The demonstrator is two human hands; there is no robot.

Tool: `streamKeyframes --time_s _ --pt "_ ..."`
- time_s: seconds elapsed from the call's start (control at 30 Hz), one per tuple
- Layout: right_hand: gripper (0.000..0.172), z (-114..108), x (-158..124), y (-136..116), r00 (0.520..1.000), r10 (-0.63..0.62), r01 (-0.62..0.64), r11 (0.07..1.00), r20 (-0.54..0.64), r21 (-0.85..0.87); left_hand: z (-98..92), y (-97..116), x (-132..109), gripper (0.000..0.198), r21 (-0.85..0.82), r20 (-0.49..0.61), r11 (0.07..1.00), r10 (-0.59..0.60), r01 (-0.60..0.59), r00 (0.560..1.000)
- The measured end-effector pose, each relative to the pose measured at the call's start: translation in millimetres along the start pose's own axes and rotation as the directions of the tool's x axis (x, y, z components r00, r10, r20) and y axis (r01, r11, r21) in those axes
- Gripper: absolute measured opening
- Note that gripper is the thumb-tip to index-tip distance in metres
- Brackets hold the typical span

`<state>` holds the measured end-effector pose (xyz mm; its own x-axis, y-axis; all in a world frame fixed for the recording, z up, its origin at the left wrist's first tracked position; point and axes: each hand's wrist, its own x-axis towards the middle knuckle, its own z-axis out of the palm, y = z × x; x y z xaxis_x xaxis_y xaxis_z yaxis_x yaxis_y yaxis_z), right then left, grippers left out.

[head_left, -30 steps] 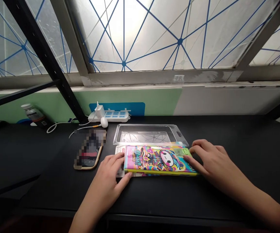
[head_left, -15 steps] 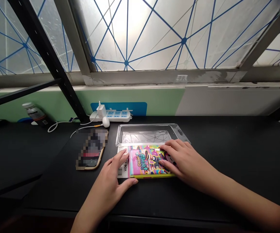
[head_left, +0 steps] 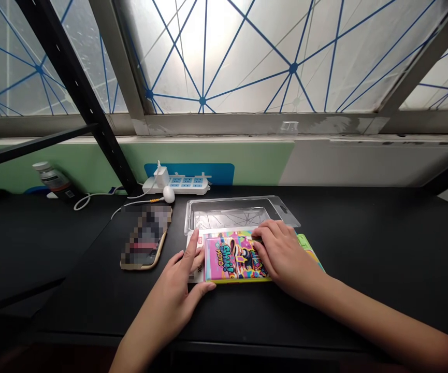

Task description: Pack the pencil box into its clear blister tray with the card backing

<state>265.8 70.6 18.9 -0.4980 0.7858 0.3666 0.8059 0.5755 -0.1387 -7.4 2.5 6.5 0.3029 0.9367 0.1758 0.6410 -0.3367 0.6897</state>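
Looking down at the black desk [head_left: 363, 243], we've got our left hand [head_left: 177, 282] with its fingers spread loose, thumb tip by the front left corner of the box [head_left: 233, 264] – can't tell if it's actually touching. Our right hand [head_left: 286, 254] is draped over the box's right half, thumb and fingers bent over the printed top; from up here we can't tell whether they're grasping it or just lying there. The box itself is a pretty loud pink cartoon thing with a yellow-green front edge, lying flat between our hands on a card [head_left: 201, 239] that sticks out on its left and along the back. Off to the left there's a phone [head_left: 146, 238], screen pixelated. Just behind the box sits a clear tray [head_left: 231, 218], dark lines reflected in its base. Further back we see a white cord [head_left: 138, 203], a power strip [head_left: 188, 185] with a plug [head_left: 161, 177] in it, and a bottle [head_left: 57, 181] at far left – then the green and grey wall [head_left: 262, 155] and our blue-lined window [head_left: 231, 57].
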Motion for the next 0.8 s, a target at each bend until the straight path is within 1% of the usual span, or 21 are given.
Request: streamKeyframes --time_s 0.23,0.43,0.5,0.53,0.6,0.63,0.7,0.73,0.8 --pt "0.018 2 -3 -2 0.998 -0.007 0.008 1.000 -0.057 0.020 -0.4 1 -1 0.085 0.037 0.010 0.999 0.000 -0.001 1.000" --pt "0.013 1 5 0 0.984 -0.013 0.022 0.999 -0.180 0.047 2.2 3 1 0.084 0.073 -0.004 0.997 0.012 -0.012 1.000" --pt "0.013 0 7 1 0.977 -0.017 0.028 0.999 -0.213 0.047 0.8 4 2 0.078 0.084 -0.008 0.996 0.002 -0.002 1.000" --pt "0.013 -1 7 1 0.972 -0.023 0.034 0.998 -0.232 0.045 -0.5 5 2 0.071 0.089 -0.006 0.996 0.001 0.000 1.000" --pt "0.011 -7 5 -1 0.956 -0.048 0.062 0.997 -0.291 0.038 -4.0 5 2 0.052 0.092 0.009 0.996 0.008 -0.008 1.000" --pt "0.009 -12 1 -2 0.944 -0.070 0.087 0.996 -0.323 0.037 -5.8 4 2 0.048 0.083 0.013 0.996 0.014 -0.015 1.000" --pt "0.006 -25 -9 -3 0.922 -0.136 0.166 0.985 -0.362 0.054 -8.8 3 1 0.050 0.048 0.001 0.999 0.003 -0.003 1.000" --pt "0.008 -33 -16 -4 0.919 -0.173 0.215 0.973 -0.355 0.081 -9.8 2 0 0.051 0.030 -0.013 0.999 -0.013 0.014 1.000" --pt "0.012 -48 -33 -1 0.929 -0.242 0.299 0.936 -0.280 0.183 -10.8 2 -1 0.052 0.005 -0.021 0.999 -0.053 0.054 0.998"
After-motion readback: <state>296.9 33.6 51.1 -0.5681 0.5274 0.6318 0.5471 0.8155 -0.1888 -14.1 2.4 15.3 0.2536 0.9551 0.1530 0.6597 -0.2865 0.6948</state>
